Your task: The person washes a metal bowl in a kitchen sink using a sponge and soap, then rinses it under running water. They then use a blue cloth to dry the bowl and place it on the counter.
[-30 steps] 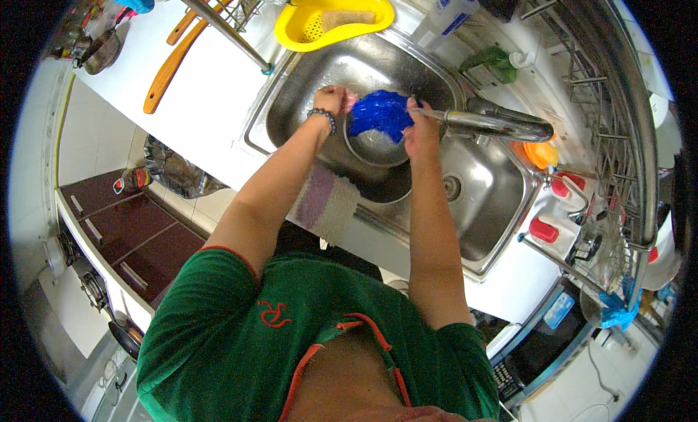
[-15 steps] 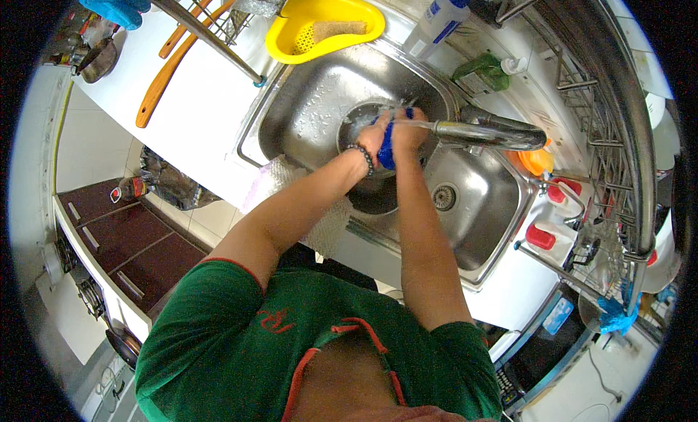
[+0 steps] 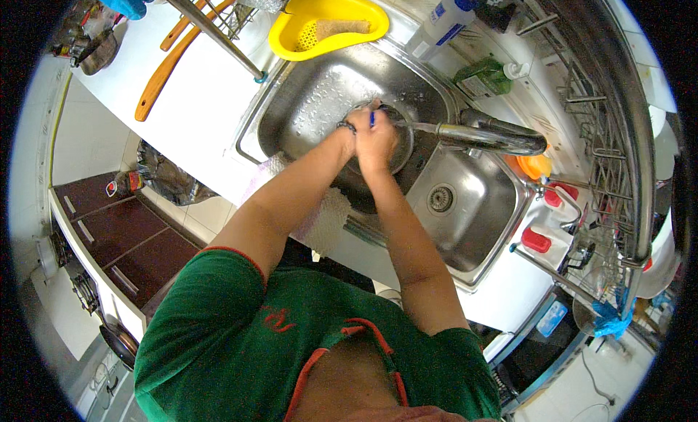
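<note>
My left hand (image 3: pixel 358 118) and my right hand (image 3: pixel 377 140) are clasped together over the left basin of the steel sink (image 3: pixel 291 84). Squeezed between them is a blue cloth-like piece (image 3: pixel 372 119), of which only a small bit shows; whether it is a cloth or a sponge I cannot tell. The fingers of both hands are curled tight around it. Below and to the right of them, a round metal vessel (image 3: pixel 404 149) sits in the basin, partly hidden by my hands. The tap (image 3: pixel 483 137) points at it from the right, with water at its mouth.
A yellow strainer basket (image 3: pixel 291 45) holds a brown scrubber (image 3: pixel 342 29) at the basin's back left. Behind the sink stand a clear bottle (image 3: pixel 441 28) and a green pump bottle (image 3: pixel 486 78). Wooden utensils (image 3: pixel 156 91) lie left. A metal rack (image 3: pixel 600 131) rises at right.
My hands have moved slightly left, out of the water stream, and closed together around the blue piece. Less of it shows now, and more of the round vessel is visible.
</note>
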The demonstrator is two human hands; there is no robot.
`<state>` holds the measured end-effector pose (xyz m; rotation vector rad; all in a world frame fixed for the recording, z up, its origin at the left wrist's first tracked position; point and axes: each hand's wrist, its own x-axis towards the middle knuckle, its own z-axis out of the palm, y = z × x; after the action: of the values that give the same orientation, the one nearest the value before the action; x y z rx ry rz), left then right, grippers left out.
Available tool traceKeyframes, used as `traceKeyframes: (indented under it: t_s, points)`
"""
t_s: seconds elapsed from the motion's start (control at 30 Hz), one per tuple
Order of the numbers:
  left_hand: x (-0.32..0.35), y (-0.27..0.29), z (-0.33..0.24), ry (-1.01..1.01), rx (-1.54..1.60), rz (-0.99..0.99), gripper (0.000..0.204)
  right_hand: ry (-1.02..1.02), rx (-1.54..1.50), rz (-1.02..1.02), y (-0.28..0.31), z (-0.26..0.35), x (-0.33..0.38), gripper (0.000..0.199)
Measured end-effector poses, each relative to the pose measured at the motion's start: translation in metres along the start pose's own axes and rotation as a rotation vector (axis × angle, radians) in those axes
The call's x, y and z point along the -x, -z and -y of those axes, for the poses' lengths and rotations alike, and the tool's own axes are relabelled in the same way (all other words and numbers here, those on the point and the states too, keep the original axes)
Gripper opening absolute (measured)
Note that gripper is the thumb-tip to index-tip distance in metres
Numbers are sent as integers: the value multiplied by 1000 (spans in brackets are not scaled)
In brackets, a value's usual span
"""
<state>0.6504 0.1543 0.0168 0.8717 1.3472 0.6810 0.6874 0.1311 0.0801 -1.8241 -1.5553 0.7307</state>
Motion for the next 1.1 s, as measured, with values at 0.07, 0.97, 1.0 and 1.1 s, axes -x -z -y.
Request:
traceKeyframes:
  t_s: [0.07, 0.97, 1.0, 1.1]
  points:
    - [2, 10, -10, -165, -368, -40, 49, 22, 65, -63, 1, -13, -12, 37]
    - [18, 48, -14, 151, 781, 109, 37, -249, -448, 95, 18, -77, -39, 26]
    - [14, 56, -4, 155, 597, -3, 40, -309, -584, 169, 28, -66, -42, 25]
    - [-12, 68, 48, 297, 303, -142, 51, -516, -931, -26, 23, -44, -39, 25]
